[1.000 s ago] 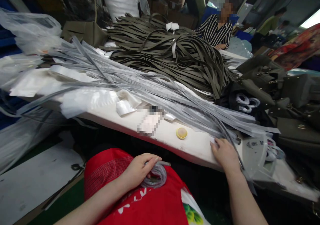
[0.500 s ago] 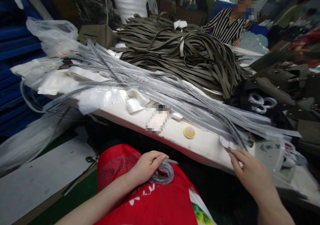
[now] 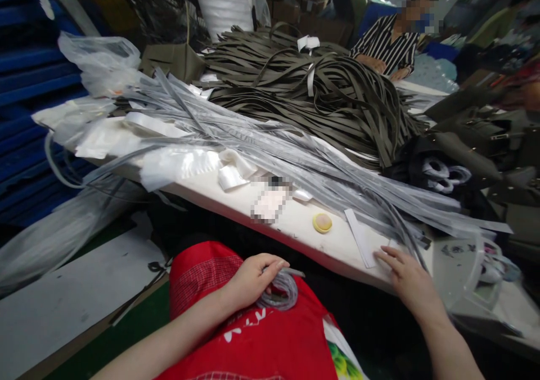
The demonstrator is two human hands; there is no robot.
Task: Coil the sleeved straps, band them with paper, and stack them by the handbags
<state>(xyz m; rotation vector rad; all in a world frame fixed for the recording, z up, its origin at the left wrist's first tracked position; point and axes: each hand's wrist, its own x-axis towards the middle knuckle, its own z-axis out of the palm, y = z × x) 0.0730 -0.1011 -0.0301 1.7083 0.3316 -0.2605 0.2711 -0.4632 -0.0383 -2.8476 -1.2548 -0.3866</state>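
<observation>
On the red apron over my lap, my left hand (image 3: 259, 278) is closed around a coiled strap in clear plastic (image 3: 284, 291). The coil's loose end sticks out to the right past my thumb. My right hand (image 3: 407, 276) is over the front edge of the white table, its fingers stretched out and apart. Just left of those fingertips a white paper strip (image 3: 358, 238) lies flat on the table. Under the fingertips is more white material, partly hidden. A round yellow-rimmed tin (image 3: 322, 222) sits farther left.
Long plastic-sleeved straps (image 3: 270, 143) run along the table (image 3: 304, 235), with a heap of dark olive straps (image 3: 329, 98) behind. A clear plastic box (image 3: 459, 267) stands at right, near several coiled straps (image 3: 442, 174) on dark cloth. A co-worker in stripes (image 3: 386, 45) sits across.
My right hand has let go of the white paper strip, which now lies on the table, and its fingers have spread. My left hand still holds the coil.
</observation>
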